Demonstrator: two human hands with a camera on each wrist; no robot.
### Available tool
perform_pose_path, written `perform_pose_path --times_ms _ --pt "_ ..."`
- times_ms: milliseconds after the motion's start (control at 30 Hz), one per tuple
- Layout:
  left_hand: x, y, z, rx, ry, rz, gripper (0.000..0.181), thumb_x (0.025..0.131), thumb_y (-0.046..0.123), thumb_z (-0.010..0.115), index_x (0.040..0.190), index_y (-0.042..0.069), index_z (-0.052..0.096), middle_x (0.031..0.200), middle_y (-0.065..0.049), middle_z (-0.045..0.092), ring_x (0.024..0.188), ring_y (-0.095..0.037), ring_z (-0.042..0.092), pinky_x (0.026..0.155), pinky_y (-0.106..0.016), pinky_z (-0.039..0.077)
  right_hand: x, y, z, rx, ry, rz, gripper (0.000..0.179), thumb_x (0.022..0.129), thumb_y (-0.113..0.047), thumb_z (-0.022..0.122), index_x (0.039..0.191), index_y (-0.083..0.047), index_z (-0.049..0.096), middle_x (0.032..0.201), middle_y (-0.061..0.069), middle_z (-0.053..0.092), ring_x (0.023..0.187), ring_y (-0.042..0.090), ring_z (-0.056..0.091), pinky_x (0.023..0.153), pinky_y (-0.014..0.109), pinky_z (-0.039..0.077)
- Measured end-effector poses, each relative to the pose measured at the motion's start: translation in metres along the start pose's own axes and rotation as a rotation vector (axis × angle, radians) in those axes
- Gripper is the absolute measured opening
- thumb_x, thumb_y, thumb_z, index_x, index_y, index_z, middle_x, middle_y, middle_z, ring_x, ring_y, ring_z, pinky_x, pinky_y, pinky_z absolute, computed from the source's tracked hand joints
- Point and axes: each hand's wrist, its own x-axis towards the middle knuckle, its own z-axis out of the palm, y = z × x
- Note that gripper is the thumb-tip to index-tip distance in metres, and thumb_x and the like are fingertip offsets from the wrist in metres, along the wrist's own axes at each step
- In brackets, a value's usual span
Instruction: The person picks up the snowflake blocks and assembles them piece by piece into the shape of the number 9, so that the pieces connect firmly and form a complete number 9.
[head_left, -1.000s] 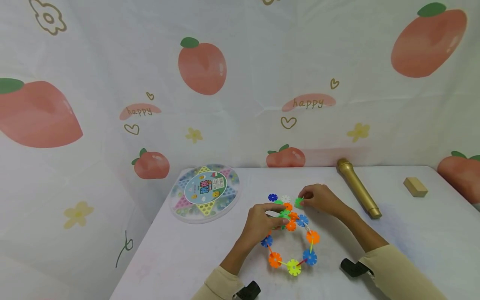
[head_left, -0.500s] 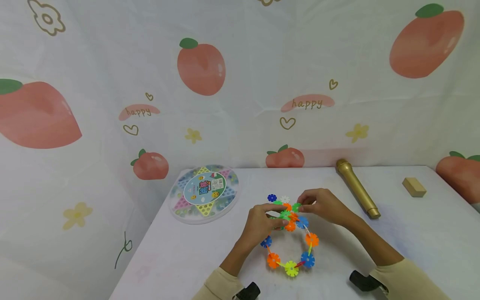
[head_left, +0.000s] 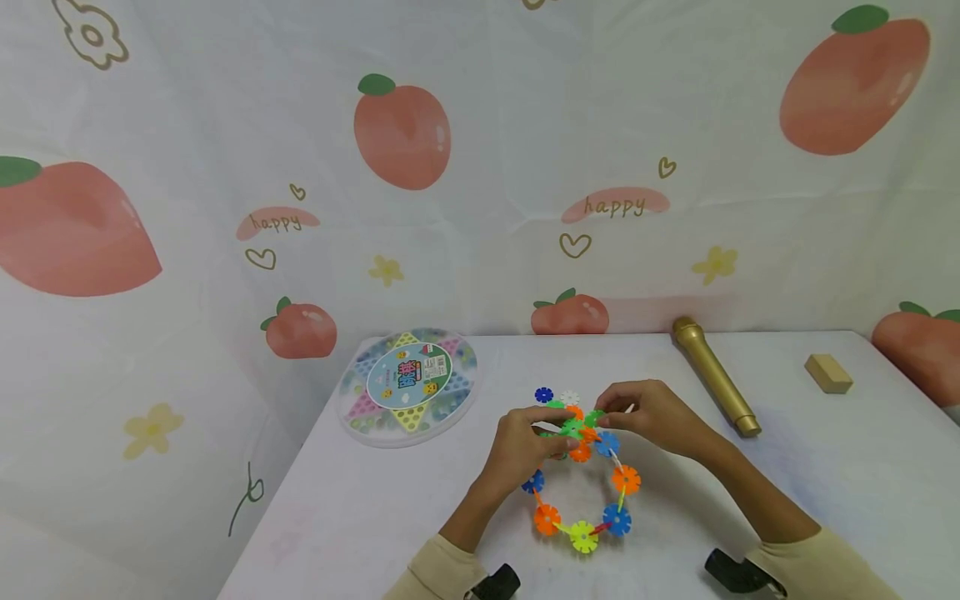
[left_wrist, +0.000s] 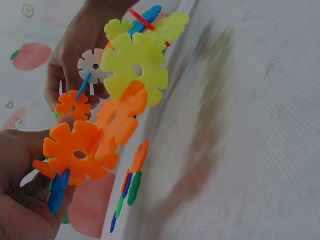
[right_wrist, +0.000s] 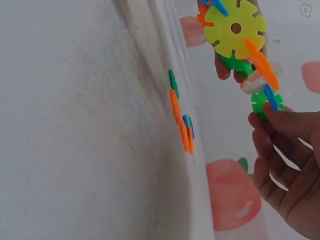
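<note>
Right fingers (right_wrist: pixel 265 143) pinched on green disc (right_wrist: pixel 259 104), left fingers (left_wrist: pixel 27 141) gripping linked discs (left_wrist: pixel 131 97)

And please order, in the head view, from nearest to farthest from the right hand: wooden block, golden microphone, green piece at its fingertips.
1. Green piece: pinched by the right hand.
2. Golden microphone: to the hand's right.
3. Wooden block: farther right, past the microphone.

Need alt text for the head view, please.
The left hand grips a ring of colourful plastic discs over a white table while the right hand pinches a green disc at its far side. A round game board lies left, a gold microphone and tan block right.
</note>
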Motion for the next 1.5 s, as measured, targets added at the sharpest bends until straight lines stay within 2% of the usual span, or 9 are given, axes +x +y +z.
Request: perform_pose_path --times_ms 200,300,500,600,700,900,1100,1333,1500 --pt "0.000 -0.001 -0.001 0.017 -0.010 0.010 0.038 0.088 0.018 0.088 0.124 0.010 0.080 0.110 0.003 0.080 0.078 -0.020 0.079 0.072 -0.051 0.064 -0.001 0.002 -0.001 -0.007 -0.001 -0.008 0.004 0.096 -0.020 0.080 0.100 -0.019 0.080 0.091 -0.009 0.077 0.083 0.008 0.068 0.072 0.028 0.057" --pt "0.001 -0.001 -0.001 0.023 -0.015 0.013 0.038 0.088 0.020 0.088 0.124 0.010 0.080 0.114 0.003 0.079 0.078 -0.017 0.079 0.074 -0.052 0.064 -0.002 0.003 0.000 -0.012 0.001 0.007 0.005 0.096 -0.019 0.080 0.099 -0.022 0.081 0.091 -0.011 0.077 0.083 0.009 0.068 0.071 0.028 0.056" --pt "0.001 0.000 -0.002 0.040 -0.025 0.017 0.034 0.089 0.018 0.088 0.121 0.009 0.081 0.106 0.001 0.081 0.078 -0.022 0.079 0.072 -0.050 0.064 -0.003 0.004 0.001 0.009 -0.002 -0.004 0.006 0.095 -0.018 0.080 0.098 -0.022 0.083 0.092 -0.010 0.078 0.082 0.011 0.067 0.071 0.028 0.056" --pt "0.001 0.001 -0.001 0.044 -0.021 0.003 0.033 0.088 0.017 0.088 0.120 0.010 0.081 0.103 0.001 0.082 0.079 -0.026 0.080 0.072 -0.048 0.065 -0.003 0.004 0.002 0.058 -0.009 -0.003 0.008 0.095 -0.014 0.080 0.099 -0.020 0.084 0.093 -0.007 0.079 0.083 0.013 0.070 0.074 0.026 0.060" --pt "0.001 0.002 0.000 0.039 -0.013 -0.013 0.034 0.087 0.018 0.089 0.119 0.009 0.082 0.101 0.001 0.082 0.080 -0.029 0.080 0.073 -0.042 0.065 -0.003 0.005 0.004 0.101 -0.008 -0.003 0.010 0.094 -0.009 0.080 0.099 -0.017 0.084 0.094 -0.005 0.080 0.084 0.016 0.074 0.076 0.026 0.062" --pt "0.000 0.002 0.002 0.032 -0.006 -0.027 0.032 0.088 0.017 0.088 0.117 0.006 0.082 0.100 -0.002 0.082 0.079 -0.024 0.081 0.074 -0.025 0.063 -0.003 0.007 0.007 0.106 -0.005 -0.021 0.009 0.092 -0.008 0.082 0.096 -0.016 0.085 0.091 -0.001 0.081 0.079 0.015 0.074 0.071 0.029 0.063" --pt "0.000 0.002 0.001 0.039 0.005 -0.029 0.031 0.087 0.016 0.089 0.115 0.005 0.082 0.096 -0.002 0.082 0.077 -0.023 0.080 0.072 -0.023 0.062 -0.003 0.007 0.010 0.114 -0.015 -0.024 0.010 0.092 -0.006 0.081 0.095 -0.015 0.085 0.091 0.000 0.081 0.077 0.013 0.073 0.069 0.034 0.064" --pt "0.001 -0.003 0.002 0.075 0.017 -0.022 0.028 0.085 0.020 0.091 0.111 0.009 0.085 0.098 0.000 0.082 0.076 -0.006 0.075 0.071 -0.023 0.060 -0.003 0.011 0.012 0.159 -0.024 -0.032 0.012 0.093 -0.005 0.079 0.095 -0.013 0.086 0.092 0.000 0.082 0.081 0.015 0.076 0.072 0.031 0.064" --pt "0.001 -0.003 0.003 0.095 0.023 -0.014 0.028 0.084 0.021 0.092 0.110 0.010 0.085 0.100 0.001 0.082 0.079 -0.004 0.073 0.070 -0.023 0.060 -0.004 0.012 0.013 0.181 -0.026 -0.015 0.011 0.093 -0.004 0.078 0.096 -0.012 0.086 0.092 0.000 0.082 0.082 0.017 0.077 0.075 0.032 0.065"
